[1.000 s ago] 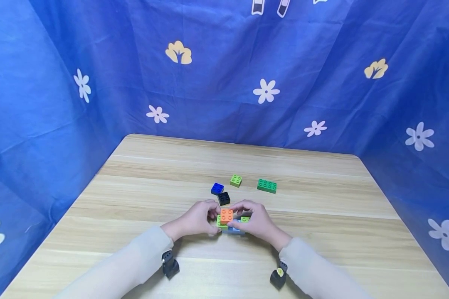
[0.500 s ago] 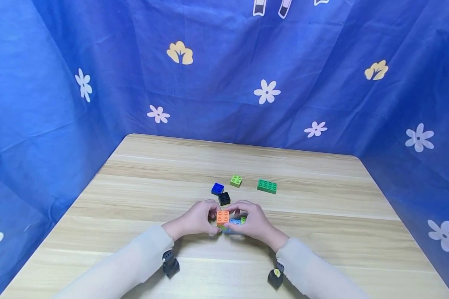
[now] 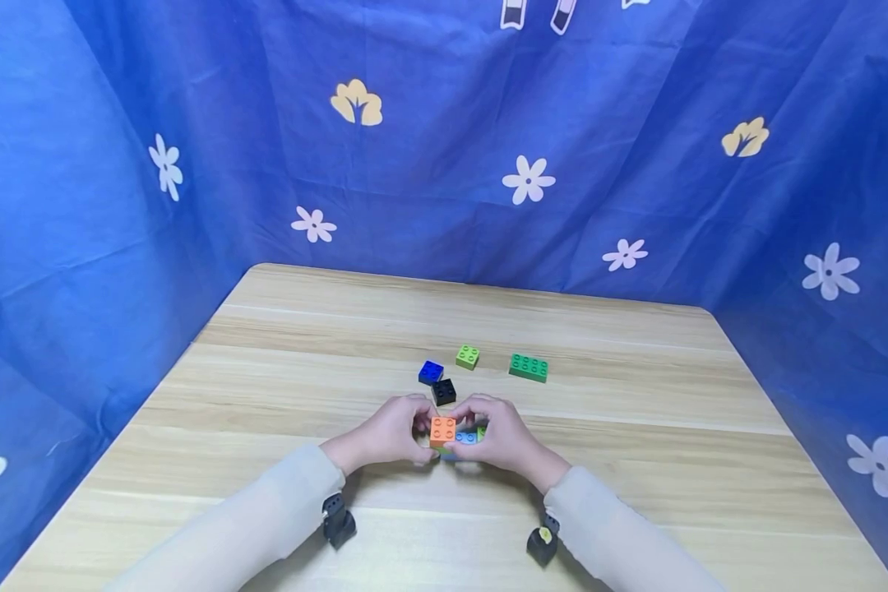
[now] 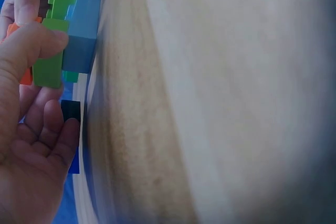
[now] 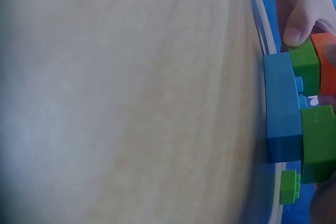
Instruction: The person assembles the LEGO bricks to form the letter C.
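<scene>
A light blue brick [image 5: 281, 108] rests on the table with a light green brick [image 4: 48, 72] on one end and another light green brick [image 5: 317, 140] on the other. Over the first green one sits an orange brick [image 3: 442, 429], its four-sided top facing up. My left hand [image 3: 392, 432] pinches the green brick under the orange one, thumb on its near side. With thumb and finger, my right hand [image 3: 509, 440] holds the orange brick from the right. Whether the orange brick is fully seated cannot be told.
Beyond the hands lie a black brick [image 3: 444, 392], a dark blue brick [image 3: 431, 372], a small lime brick [image 3: 468, 357] and a longer green brick [image 3: 529, 367]. A blue patterned cloth [image 3: 429, 164] hangs behind the wooden table [image 3: 266, 329].
The orange brick has shifted slightly left with my right hand and now covers the green brick's studs that showed earlier. My left hand has stayed nearly still.
</scene>
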